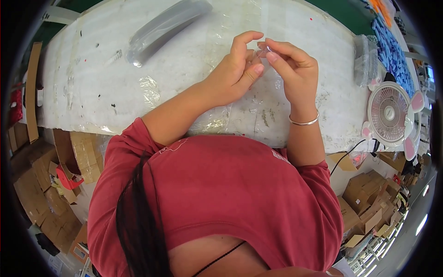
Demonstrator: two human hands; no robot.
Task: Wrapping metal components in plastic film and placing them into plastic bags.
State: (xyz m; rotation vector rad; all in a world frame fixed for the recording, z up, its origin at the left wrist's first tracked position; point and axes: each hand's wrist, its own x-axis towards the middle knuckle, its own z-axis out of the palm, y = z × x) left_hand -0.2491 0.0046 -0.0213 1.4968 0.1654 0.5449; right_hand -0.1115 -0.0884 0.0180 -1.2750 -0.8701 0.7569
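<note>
Above the middle of the table, my left hand and my right hand meet fingertip to fingertip. Between them is a small piece of clear plastic film, thin and glossy. Thumb and index finger of my right hand pinch its edge. My left hand has its thumb and curled fingers closed at the film's other side, partly hidden there. I cannot make out the film's full shape. A silver bangle circles my right wrist. Farther off to the left lies a long, curved stack of greyish translucent plastic.
The white table is scuffed and taped. At its right stand a fan with pink-eared trim, a clear plastic bundle and a heap of blue items. Cardboard boxes fill the floor at both sides.
</note>
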